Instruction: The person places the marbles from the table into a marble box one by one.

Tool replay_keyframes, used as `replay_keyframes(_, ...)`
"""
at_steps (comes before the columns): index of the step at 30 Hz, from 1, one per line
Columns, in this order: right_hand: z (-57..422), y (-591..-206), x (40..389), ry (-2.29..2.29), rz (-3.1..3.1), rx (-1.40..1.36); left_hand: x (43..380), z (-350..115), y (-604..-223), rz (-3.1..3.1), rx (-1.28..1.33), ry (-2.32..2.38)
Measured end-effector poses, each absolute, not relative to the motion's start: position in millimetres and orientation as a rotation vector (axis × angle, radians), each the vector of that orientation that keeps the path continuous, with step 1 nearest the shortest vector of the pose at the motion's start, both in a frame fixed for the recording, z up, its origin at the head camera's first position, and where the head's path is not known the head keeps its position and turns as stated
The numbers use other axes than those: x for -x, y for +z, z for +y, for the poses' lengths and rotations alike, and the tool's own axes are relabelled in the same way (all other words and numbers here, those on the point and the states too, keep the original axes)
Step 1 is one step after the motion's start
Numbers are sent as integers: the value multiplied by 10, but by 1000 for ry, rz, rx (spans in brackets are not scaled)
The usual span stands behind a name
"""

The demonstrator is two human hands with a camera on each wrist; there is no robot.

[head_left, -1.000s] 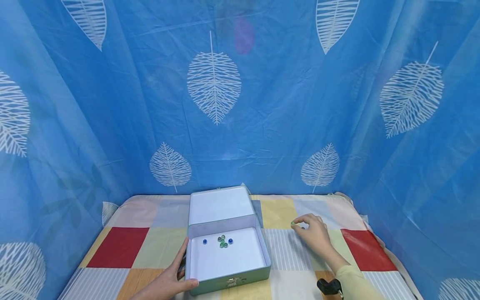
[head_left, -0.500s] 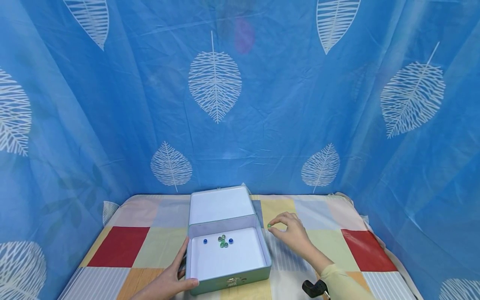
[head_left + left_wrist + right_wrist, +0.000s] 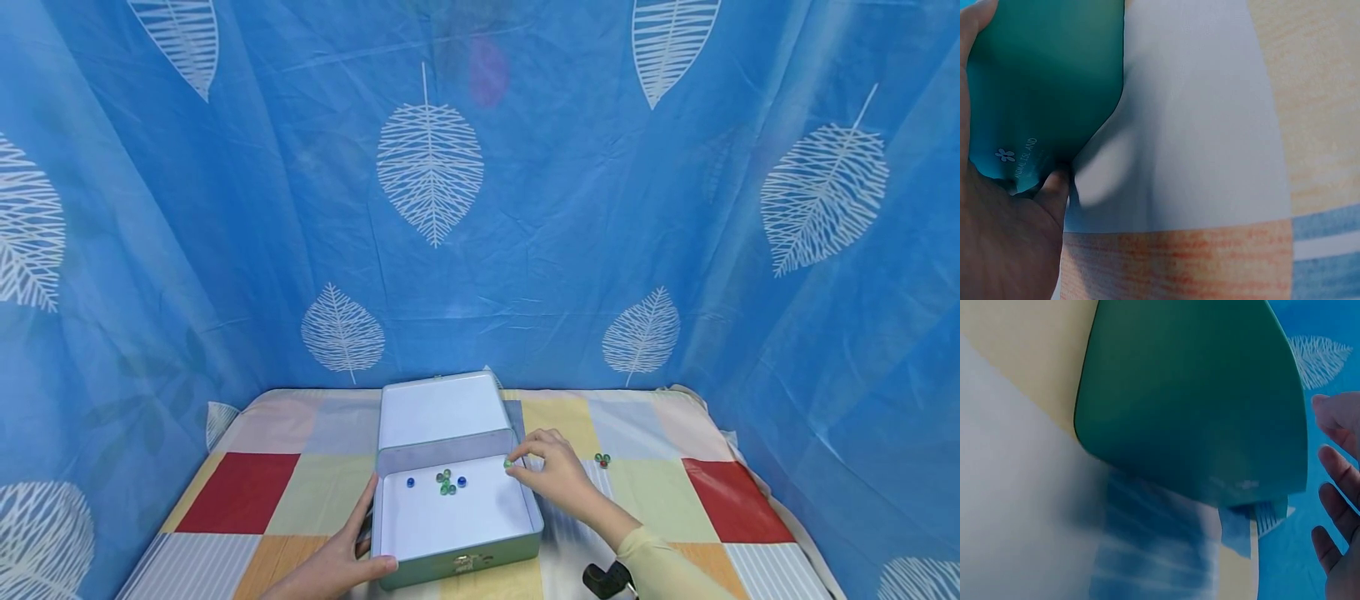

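A green tin box [image 3: 457,567] stands with its lid [image 3: 442,411] tipped back, showing a white inside. Several green marbles [image 3: 446,483] lie clustered on its floor, a blue marble [image 3: 461,482] beside them and another blue marble [image 3: 410,482] farther left. My left hand [image 3: 341,554] grips the box's near left corner, fingers along the side and thumb at the front; the left wrist view shows the thumb [image 3: 1054,194] against the green wall. Over the box's right wall, my right hand [image 3: 555,475] pinches a green marble [image 3: 508,463] between thumb and forefinger.
Green and red marbles [image 3: 603,460] sit in a small group on the patchwork cloth [image 3: 660,492], right of the box. A blue curtain with white leaves [image 3: 480,250] closes off the back and sides. A black strap piece [image 3: 606,581] hangs at the right wrist.
My right hand has carried the green marble leftward from the marble group to over the box's right wall, uncovering the group on the cloth. My left hand has stayed in place.
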State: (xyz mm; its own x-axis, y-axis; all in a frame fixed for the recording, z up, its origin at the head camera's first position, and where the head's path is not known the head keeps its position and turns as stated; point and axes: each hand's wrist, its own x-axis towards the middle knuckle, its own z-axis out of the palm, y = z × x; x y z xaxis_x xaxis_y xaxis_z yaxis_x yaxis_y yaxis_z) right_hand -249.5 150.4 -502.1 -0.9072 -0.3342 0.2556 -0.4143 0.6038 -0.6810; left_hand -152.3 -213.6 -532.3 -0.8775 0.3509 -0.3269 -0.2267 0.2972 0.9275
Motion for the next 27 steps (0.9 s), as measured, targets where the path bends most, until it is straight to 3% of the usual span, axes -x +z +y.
replay_keyframes(27,1242,-4985,2408,1071,-2707,-922,1522,-2124,-5291,2085,-131,1622)
